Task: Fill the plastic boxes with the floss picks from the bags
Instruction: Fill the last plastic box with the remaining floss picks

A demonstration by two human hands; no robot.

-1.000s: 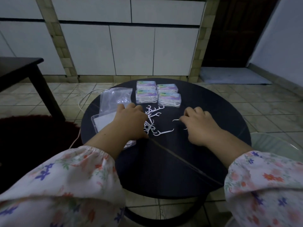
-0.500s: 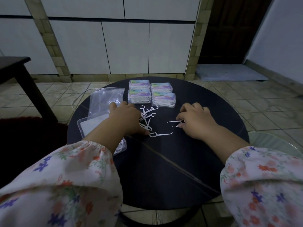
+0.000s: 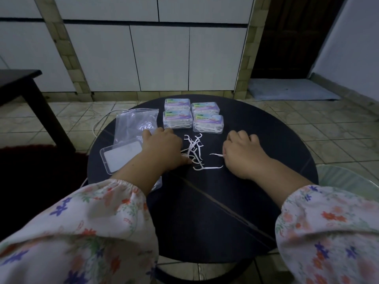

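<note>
Loose floss picks (image 3: pixel 193 152) lie in a heap at the centre of the round dark counter (image 3: pixel 205 212). Left hand (image 3: pixel 164 148) rests at the heap's left edge, fingers curled; whether its grip holds anything cannot be told. Right hand (image 3: pixel 244 152) pinches a single pick (image 3: pixel 216 154). Four filled plastic boxes (image 3: pixel 192 117) sit just behind the heap. An open box (image 3: pixel 121 154) and a clear bag (image 3: pixel 135 124) lie to the left.

1. I sit at a round dark surface (image 3: pixel 205 212) in dim light.
2. White cabinet doors (image 3: pixel 160 58) framed by tan brick pillars (image 3: pixel 246 58) face me.
3. The floor (image 3: pixel 307 124) is beige tile.
4. A dark table (image 3: pixel 18 83) stands left, above a dark red rug (image 3: pixel 30 181).
5. A grey mat (image 3: pixel 291 92) lies before a dark door (image 3: pixel 297 33).
</note>
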